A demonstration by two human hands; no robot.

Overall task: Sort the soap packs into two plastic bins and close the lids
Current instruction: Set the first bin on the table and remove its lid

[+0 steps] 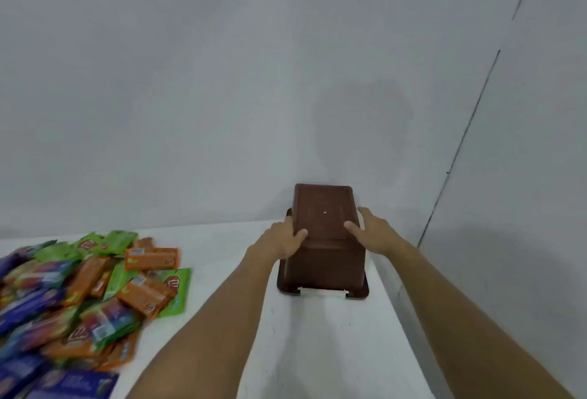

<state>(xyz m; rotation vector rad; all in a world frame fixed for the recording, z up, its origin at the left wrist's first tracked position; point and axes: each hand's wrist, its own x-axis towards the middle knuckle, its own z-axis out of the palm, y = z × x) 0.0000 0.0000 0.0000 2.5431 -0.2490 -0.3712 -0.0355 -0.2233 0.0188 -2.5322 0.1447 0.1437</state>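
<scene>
Left hand (283, 239) grips bin (324, 208) — right fingers (367, 215) straight, touching.

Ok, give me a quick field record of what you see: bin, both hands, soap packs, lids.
bin: brown bin, upside down on the white table
left hand: grips the bin's left side, thumb on top
right hand: fingers straight, at the bin's right side; contact unclear
soap packs: loose pile at left; green, orange, blue
lids: none in view
second bin: none in view
</scene>
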